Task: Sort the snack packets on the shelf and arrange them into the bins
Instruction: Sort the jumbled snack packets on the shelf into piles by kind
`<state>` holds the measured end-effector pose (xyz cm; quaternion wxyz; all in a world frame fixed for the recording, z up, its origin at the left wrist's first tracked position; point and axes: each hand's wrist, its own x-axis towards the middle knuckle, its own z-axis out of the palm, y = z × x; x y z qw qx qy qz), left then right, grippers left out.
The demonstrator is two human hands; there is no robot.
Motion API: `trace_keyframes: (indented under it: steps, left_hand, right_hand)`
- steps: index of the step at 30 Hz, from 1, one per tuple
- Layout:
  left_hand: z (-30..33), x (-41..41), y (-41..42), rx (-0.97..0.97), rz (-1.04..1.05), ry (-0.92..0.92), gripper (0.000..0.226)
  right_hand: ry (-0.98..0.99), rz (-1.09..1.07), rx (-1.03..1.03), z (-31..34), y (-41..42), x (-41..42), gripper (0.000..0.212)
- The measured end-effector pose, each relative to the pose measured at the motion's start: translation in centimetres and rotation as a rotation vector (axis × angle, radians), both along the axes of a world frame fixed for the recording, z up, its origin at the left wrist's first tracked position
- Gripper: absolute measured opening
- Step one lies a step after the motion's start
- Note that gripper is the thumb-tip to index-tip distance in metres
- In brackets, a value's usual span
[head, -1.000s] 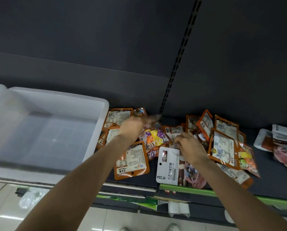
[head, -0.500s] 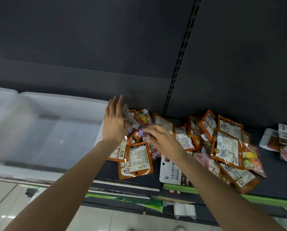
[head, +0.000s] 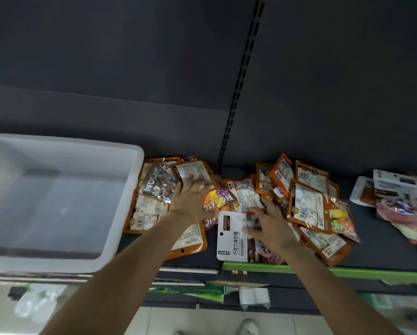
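Observation:
Several orange-edged snack packets [head: 307, 209] lie in a heap on the dark shelf [head: 381, 247]. A white plastic bin [head: 120, 213] stands to the left of the heap, with nothing visible inside it. My left hand [head: 190, 201] lies flat with spread fingers on the packets beside the bin, its fingertips on an orange packet [head: 193, 171]. A brown MOSAIC packet [head: 157, 183] lies just left of that hand. My right hand [head: 270, 228] rests with straight fingers on a white packet [head: 231, 235] with dark print at the shelf's front edge.
More packets in white and pink [head: 396, 201] lie at the far right of the shelf. A green price rail [head: 347, 270] runs along the shelf front. The dark back panel has a slotted upright [head: 241, 88]. Floor tiles and a lower shelf show below.
My left hand came down from the bin's corner and now lies flat on the packets. My right hand moved right and toward me onto the white packet.

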<state>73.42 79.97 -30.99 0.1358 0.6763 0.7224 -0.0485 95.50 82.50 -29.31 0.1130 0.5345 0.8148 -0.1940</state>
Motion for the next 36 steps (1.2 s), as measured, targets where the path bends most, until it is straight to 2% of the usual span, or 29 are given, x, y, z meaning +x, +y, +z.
trace_keyframes:
  steps: [4,7,10,13,16,19,23,27,32,33,36]
  left_hand:
    - [0.4,-0.2,-0.4,-0.016,0.015,-0.038,0.084]
    - [0.9,0.1,-0.9,0.063,0.088,-0.199,0.067]
    - [2.0,1.3,-0.5,0.239,0.179,-0.331,0.046]
    - [3.2,3.6,0.9,0.319,0.161,-0.457,0.048]
    - [4.3,7.4,2.4,0.442,0.039,-0.493,0.053]
    - [5.1,12.4,3.9,0.536,-0.144,-0.461,0.059]
    - [6.0,19.4,6.7,0.341,-0.378,-0.268,0.071]
    - [4.0,23.2,8.7,0.059,-0.327,-0.037,0.095]
    - [2.6,25.3,9.1,0.061,-0.224,0.059,0.107]
    - [2.7,25.8,9.2,0.077,-0.2,0.058,0.106]
    - [3.1,26.4,9.5,0.074,-0.158,0.099,0.098]
  right_hand:
    - [0.065,0.05,0.123,0.9,0.2,-0.6,0.022]
    - [0.188,-0.074,0.188,2.5,0.5,-1.3,0.015]
    - [0.529,-0.306,0.252,3.9,1.3,-0.3,0.014]
    - [0.873,-0.546,0.245,5.0,2.5,2.0,0.008]
    - [1.04,-0.747,0.305,5.2,3.5,5.9,0.009]
    - [0.951,-0.908,0.355,4.1,4.8,10.8,0.012]
    - [0.769,-0.974,0.278,3.2,6.8,17.4,0.023]
    - [0.53,-0.751,0.302,3.0,7.9,22.8,0.056]
    - [0.111,-0.5,0.626,1.5,9.7,27.5,0.059]
    - [0.072,-0.421,0.603,1.3,10.0,27.5,0.057]
    - [0.019,-0.165,0.3,-0.4,10.9,26.3,0.053]
